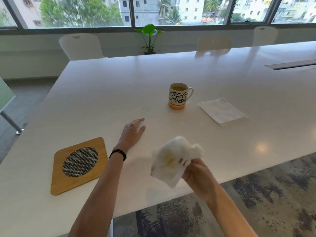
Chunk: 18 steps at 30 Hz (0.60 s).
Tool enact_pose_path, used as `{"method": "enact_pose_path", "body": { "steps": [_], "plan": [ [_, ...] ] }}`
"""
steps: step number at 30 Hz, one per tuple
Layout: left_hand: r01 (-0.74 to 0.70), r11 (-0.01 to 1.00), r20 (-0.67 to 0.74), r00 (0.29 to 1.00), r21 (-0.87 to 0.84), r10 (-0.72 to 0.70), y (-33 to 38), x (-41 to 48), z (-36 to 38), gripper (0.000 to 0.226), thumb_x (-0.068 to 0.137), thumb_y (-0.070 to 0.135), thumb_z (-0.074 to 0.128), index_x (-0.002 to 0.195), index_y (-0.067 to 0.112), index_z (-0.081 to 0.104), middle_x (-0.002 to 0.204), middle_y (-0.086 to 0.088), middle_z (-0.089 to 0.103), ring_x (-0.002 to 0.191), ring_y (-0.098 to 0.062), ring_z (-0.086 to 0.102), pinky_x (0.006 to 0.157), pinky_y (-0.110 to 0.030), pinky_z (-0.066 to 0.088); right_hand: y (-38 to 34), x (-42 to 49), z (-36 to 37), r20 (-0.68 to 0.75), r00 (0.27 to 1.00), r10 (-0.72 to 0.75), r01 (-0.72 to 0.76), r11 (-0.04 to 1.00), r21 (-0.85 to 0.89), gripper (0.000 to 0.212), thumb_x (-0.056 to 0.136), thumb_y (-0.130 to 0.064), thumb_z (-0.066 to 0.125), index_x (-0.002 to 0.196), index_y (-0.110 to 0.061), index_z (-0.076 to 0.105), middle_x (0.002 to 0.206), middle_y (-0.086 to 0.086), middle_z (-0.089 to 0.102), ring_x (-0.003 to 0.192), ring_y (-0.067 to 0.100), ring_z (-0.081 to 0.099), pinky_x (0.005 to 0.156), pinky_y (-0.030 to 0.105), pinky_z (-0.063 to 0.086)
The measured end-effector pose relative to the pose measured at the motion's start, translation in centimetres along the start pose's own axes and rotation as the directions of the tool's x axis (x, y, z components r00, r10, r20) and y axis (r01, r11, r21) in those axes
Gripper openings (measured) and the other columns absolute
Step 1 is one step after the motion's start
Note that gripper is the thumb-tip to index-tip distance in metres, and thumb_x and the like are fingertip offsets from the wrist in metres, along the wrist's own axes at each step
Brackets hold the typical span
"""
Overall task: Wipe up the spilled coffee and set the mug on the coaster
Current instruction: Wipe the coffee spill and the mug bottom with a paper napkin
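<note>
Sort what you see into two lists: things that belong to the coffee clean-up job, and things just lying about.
Job: stained tissue in right hand; coffee mug; wooden coaster; stack of napkins; left hand.

Lying about: potted plant; chairs.

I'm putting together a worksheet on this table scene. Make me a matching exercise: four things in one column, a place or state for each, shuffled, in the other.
Things:
1. mug
2. coaster
3. stained tissue
4. folded napkins

Places or states:
A. held crumpled in the right hand
B. lying flat, right of the mug
C. upright mid-table, coffee inside
D. near the front edge, nothing on it

Pairs: 1-C, 2-D, 3-A, 4-B
</note>
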<state>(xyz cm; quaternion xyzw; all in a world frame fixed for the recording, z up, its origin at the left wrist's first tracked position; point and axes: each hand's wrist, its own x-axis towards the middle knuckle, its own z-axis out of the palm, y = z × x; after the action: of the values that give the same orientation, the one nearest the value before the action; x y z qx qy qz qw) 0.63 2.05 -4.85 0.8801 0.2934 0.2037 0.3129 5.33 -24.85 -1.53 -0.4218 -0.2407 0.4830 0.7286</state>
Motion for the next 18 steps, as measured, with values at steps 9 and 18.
{"method": "enact_pose_path", "body": {
  "steps": [9,18],
  "plan": [
    [-0.019,0.848,0.11,0.99,-0.529,0.09,3.4,-0.3,1.8,0.027,0.095,0.013,0.046,0.12,0.019,0.057,0.122,-0.007,0.061,0.108,-0.015,0.059,0.096,-0.029,0.045,-4.9,5.8,-3.8,-0.164,0.983,-0.084,0.119,0.969,0.216,0.027,0.079,-0.002,0.048,0.091,-0.009,0.071,0.085,0.006,0.075,0.079,0.015,0.072,0.065,0.027,0.059],
    [0.28,0.579,0.429,0.893,-0.766,0.137,6.8,-2.2,2.7,0.036,0.096,0.036,0.034,0.122,0.022,0.054,0.112,-0.009,0.065,0.097,-0.02,0.066,0.081,-0.03,0.057,-6.1,10.0,-5.6,-0.182,0.983,-0.024,0.048,0.99,0.129,0.034,0.072,-0.003,0.054,0.105,-0.01,0.058,0.084,0.005,0.076,0.076,0.016,0.071,0.064,0.026,0.059]
  ]
}}
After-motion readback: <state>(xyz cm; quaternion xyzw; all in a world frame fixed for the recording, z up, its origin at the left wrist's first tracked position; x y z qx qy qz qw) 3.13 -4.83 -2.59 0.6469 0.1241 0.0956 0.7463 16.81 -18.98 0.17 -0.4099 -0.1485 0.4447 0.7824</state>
